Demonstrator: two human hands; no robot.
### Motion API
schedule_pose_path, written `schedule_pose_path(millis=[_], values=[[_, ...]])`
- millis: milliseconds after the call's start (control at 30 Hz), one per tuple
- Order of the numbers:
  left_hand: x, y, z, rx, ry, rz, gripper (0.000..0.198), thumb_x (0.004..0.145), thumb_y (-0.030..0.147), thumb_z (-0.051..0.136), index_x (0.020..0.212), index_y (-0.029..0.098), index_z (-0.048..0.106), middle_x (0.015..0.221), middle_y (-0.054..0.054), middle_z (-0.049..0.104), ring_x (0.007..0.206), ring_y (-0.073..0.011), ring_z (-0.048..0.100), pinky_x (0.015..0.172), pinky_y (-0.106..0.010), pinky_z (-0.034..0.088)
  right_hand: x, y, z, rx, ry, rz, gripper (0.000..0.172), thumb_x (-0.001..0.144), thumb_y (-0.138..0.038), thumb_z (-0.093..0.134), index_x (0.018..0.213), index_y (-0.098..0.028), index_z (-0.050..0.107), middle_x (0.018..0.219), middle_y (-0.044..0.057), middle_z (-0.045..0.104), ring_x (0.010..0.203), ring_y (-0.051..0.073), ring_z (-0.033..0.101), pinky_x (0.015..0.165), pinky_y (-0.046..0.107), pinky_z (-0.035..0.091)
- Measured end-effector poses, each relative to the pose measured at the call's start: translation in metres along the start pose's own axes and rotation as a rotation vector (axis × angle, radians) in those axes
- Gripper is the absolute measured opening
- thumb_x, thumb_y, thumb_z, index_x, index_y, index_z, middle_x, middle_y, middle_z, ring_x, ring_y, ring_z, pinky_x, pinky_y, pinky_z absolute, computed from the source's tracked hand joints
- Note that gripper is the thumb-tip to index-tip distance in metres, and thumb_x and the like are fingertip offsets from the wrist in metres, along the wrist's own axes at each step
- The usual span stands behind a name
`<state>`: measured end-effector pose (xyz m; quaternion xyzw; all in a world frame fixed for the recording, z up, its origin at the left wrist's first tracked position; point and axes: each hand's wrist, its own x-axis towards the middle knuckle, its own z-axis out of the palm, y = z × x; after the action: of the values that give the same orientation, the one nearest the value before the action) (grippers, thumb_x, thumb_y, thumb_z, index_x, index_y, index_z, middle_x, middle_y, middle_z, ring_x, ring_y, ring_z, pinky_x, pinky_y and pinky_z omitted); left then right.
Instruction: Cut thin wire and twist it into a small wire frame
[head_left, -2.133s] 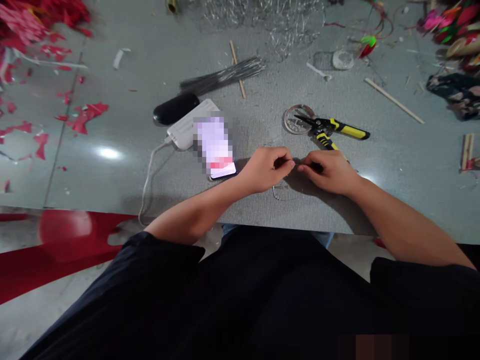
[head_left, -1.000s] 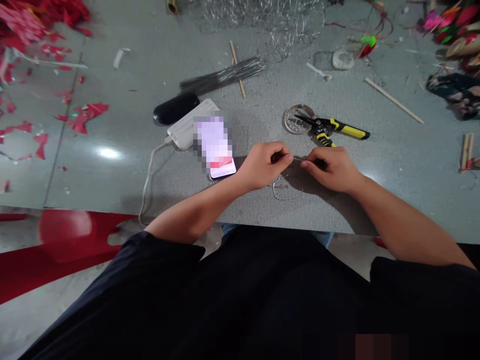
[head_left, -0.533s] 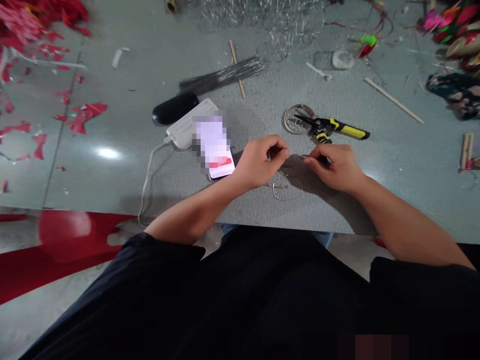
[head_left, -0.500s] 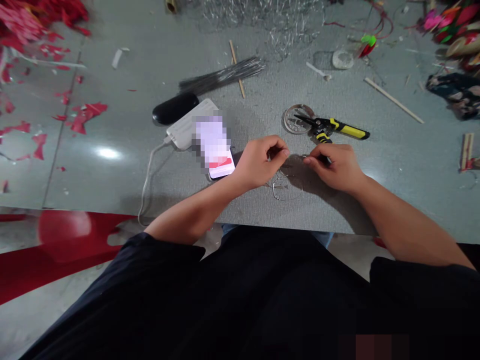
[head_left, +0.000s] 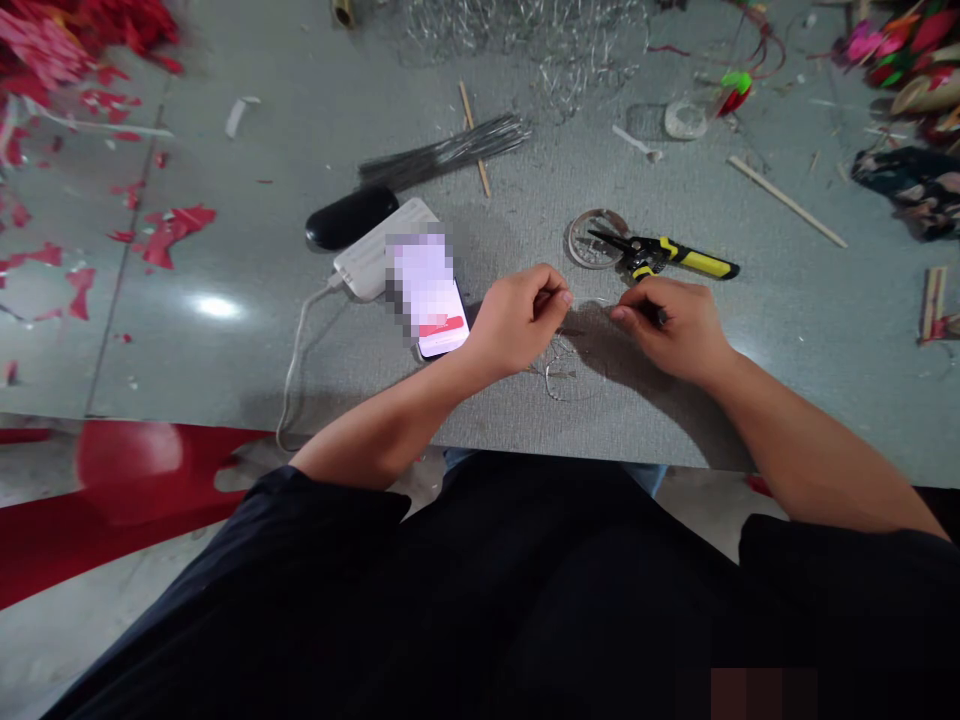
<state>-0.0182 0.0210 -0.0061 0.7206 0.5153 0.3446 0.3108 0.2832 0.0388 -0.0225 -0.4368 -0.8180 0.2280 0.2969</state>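
Observation:
Between my two hands runs a thin piece of wire (head_left: 594,300), hard to see against the grey table. My left hand (head_left: 523,315) pinches one end with thumb and forefinger. The other end is pinched by my right hand (head_left: 675,325), which also has a small dark thing (head_left: 660,317) showing inside its curled fingers; I cannot make out its kind. Below the hands, bent wire pieces (head_left: 551,385) lie on the table. Just beyond my right hand rest black-and-yellow pliers (head_left: 694,260), their jaws over a round clear dish (head_left: 581,240).
Left of my hands lie a lit phone (head_left: 442,310), a white power bank (head_left: 367,265) with a cable, and a black case (head_left: 351,217). A bundle of straight wires (head_left: 442,152) is behind them. Red scraps (head_left: 172,235) are scattered at left; tangled wire (head_left: 525,30) lies at the back.
My left hand has shifted slightly up and left, and the gap between my hands is a little wider. The things on the table stay where they were.

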Motion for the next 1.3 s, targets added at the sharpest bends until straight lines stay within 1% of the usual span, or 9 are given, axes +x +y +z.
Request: schedule_pose_path(millis=[100, 200, 367, 500, 667, 733, 900, 1100, 1300], values=[[0.001, -0.003, 0.001, -0.008, 0.020, 0.006, 0.016, 0.117, 0.018, 0.072, 0.103, 0.025, 0.071, 0.089, -0.001, 0.075, 0.083, -0.0200, 0.068, 0.081, -0.037, 0.052, 0.001, 0.001, 0.001, -0.011, 0.017, 0.017, 0.047, 0.124, -0.068, 0.078, 0.099, -0.029, 0.076, 0.083, 0.006, 0.074, 0.077, 0.028, 0.067, 0.076, 0.045, 0.053], [0.001, -0.004, 0.001, -0.011, 0.030, 0.014, 0.015, 0.118, 0.017, 0.073, 0.105, 0.025, 0.072, 0.092, -0.001, 0.077, 0.087, -0.0198, 0.071, 0.085, -0.036, 0.055, 0.001, 0.002, 0.002, -0.004, 0.026, 0.024, 0.051, 0.124, -0.073, 0.077, 0.097, -0.030, 0.073, 0.078, 0.005, 0.070, 0.074, 0.027, 0.065, 0.074, 0.045, 0.051], [0.003, -0.004, -0.001, 0.003, 0.004, 0.005, 0.013, 0.118, 0.018, 0.074, 0.107, 0.024, 0.074, 0.096, -0.002, 0.080, 0.091, -0.0201, 0.074, 0.089, -0.036, 0.059, 0.001, 0.002, 0.000, -0.005, 0.028, 0.080, 0.053, 0.123, -0.077, 0.076, 0.097, -0.031, 0.071, 0.073, 0.005, 0.064, 0.071, 0.028, 0.060, 0.070, 0.046, 0.046], [0.004, -0.002, -0.003, 0.046, -0.038, 0.013, 0.013, 0.118, 0.018, 0.072, 0.107, 0.024, 0.077, 0.098, -0.004, 0.084, 0.093, -0.0216, 0.077, 0.092, -0.038, 0.061, 0.001, 0.004, -0.003, -0.012, 0.059, 0.114, 0.046, 0.122, -0.072, 0.077, 0.099, -0.031, 0.074, 0.076, 0.005, 0.066, 0.071, 0.028, 0.058, 0.072, 0.047, 0.047], [0.002, -0.001, -0.005, 0.140, -0.097, 0.026, 0.013, 0.118, 0.020, 0.071, 0.110, 0.024, 0.081, 0.103, -0.007, 0.087, 0.099, -0.0246, 0.080, 0.096, -0.041, 0.062, 0.001, 0.006, -0.003, 0.002, 0.087, 0.063, 0.035, 0.120, -0.057, 0.078, 0.101, -0.028, 0.076, 0.078, 0.003, 0.068, 0.070, 0.024, 0.058, 0.075, 0.045, 0.046], [0.002, -0.001, -0.005, 0.169, -0.113, 0.034, 0.014, 0.118, 0.021, 0.071, 0.110, 0.024, 0.082, 0.105, -0.008, 0.088, 0.100, -0.0255, 0.081, 0.096, -0.041, 0.062, 0.001, 0.005, -0.003, -0.002, 0.080, 0.060, 0.036, 0.120, -0.058, 0.077, 0.100, -0.028, 0.076, 0.077, 0.003, 0.068, 0.070, 0.024, 0.058, 0.074, 0.045, 0.046], [0.003, -0.003, -0.006, 0.152, -0.134, 0.026, 0.012, 0.115, 0.022, 0.074, 0.107, 0.024, 0.082, 0.102, -0.008, 0.088, 0.099, -0.0264, 0.081, 0.092, -0.041, 0.061, 0.000, 0.006, -0.003, -0.025, 0.038, 0.094, 0.046, 0.124, -0.070, 0.077, 0.099, -0.031, 0.075, 0.076, 0.004, 0.068, 0.069, 0.027, 0.060, 0.069, 0.046, 0.049], [0.006, -0.005, -0.007, 0.003, -0.156, -0.034, 0.013, 0.114, 0.020, 0.075, 0.102, 0.024, 0.079, 0.090, -0.003, 0.082, 0.084, -0.0210, 0.072, 0.083, -0.038, 0.055, 0.000, 0.008, -0.001, -0.010, 0.024, 0.102, 0.047, 0.125, -0.071, 0.077, 0.101, -0.031, 0.076, 0.074, 0.004, 0.068, 0.070, 0.027, 0.062, 0.068, 0.046, 0.050], [0.009, -0.005, -0.009, -0.077, -0.186, -0.057, 0.014, 0.115, 0.022, 0.077, 0.101, 0.024, 0.078, 0.088, -0.002, 0.080, 0.081, -0.0191, 0.070, 0.080, -0.038, 0.054, 0.000, 0.008, -0.003, 0.003, 0.005, 0.101, 0.051, 0.125, -0.076, 0.078, 0.102, -0.031, 0.077, 0.076, 0.004, 0.068, 0.069, 0.027, 0.061, 0.070, 0.047, 0.050]])
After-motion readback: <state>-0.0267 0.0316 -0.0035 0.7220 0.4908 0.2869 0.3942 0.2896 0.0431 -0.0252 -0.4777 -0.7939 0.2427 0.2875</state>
